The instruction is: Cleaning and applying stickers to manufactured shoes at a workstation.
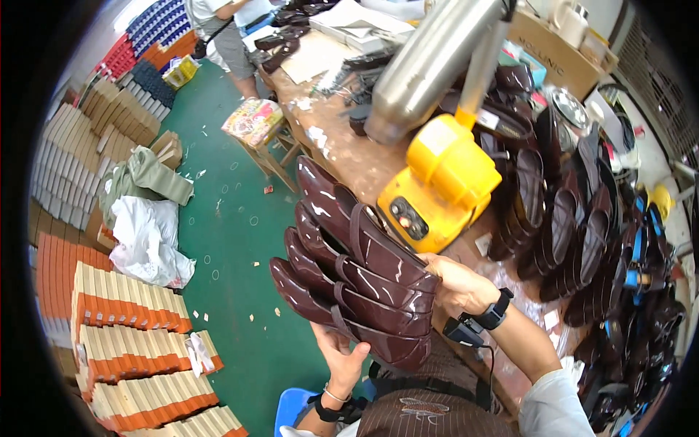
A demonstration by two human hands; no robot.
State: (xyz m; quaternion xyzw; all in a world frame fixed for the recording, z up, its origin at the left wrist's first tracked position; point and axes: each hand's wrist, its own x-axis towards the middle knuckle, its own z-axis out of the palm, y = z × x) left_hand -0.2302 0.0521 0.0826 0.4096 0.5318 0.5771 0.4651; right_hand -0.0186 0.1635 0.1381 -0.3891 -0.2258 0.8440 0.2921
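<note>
A nested stack of several glossy dark brown strapped shoes (371,284) is held out in front of my body, toes pointing to the far left. My left hand (341,357) grips the stack from below, thumb on the nearest shoe's side. At the heel end, my right hand (466,282) is closed around the upper right of the stack; some of its fingers are hidden behind the shoes. Just beyond the stack, a yellow heat-gun-like machine (437,189) with a control panel stands on the worn brown workbench (364,156), under a large silver metal pipe (429,73).
More dark glossy shoes (561,218) crowd the bench's right side. Stacks of shoeboxes (131,328) line the left, with a white plastic bag (149,240) beside them. A wooden stool (258,142) stands on the green floor (233,233). Another person (226,44) stands at the far end.
</note>
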